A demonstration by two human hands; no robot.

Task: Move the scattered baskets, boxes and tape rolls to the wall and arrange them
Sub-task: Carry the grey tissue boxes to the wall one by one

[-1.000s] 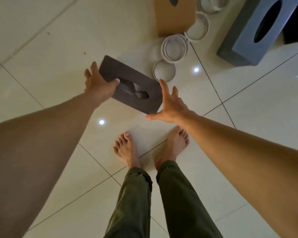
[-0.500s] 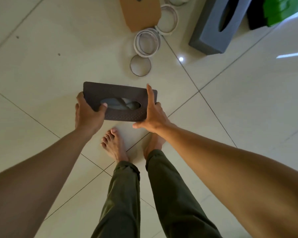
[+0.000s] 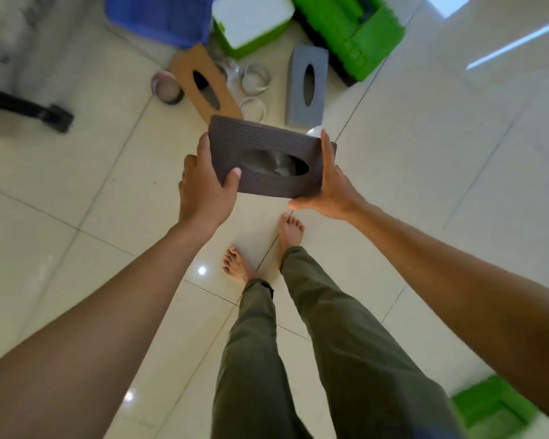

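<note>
Glossy cream tiled floor (image 3: 425,185) underfoot. Dark brown woven tissue box (image 3: 267,160) held above it, left hand (image 3: 205,188) clamped on one end, right hand (image 3: 330,188) pressed flat against the other. Beyond, on the tiles: tan cardboard box (image 3: 205,87), grey tissue box (image 3: 306,85), clear tape rolls (image 3: 255,79), green plastic basket (image 3: 352,33).

The light is looking soft and a bit dim. The shiny floor (image 3: 425,217) is throwing back small white spots of light near the feet, and a long bright streak is showing at the top right. The far corners are looking smeared and fuzzy, most of all the top left. Straight tile lines are bending near the edges. The arms are looking stretched and huge at the bottom.
</note>
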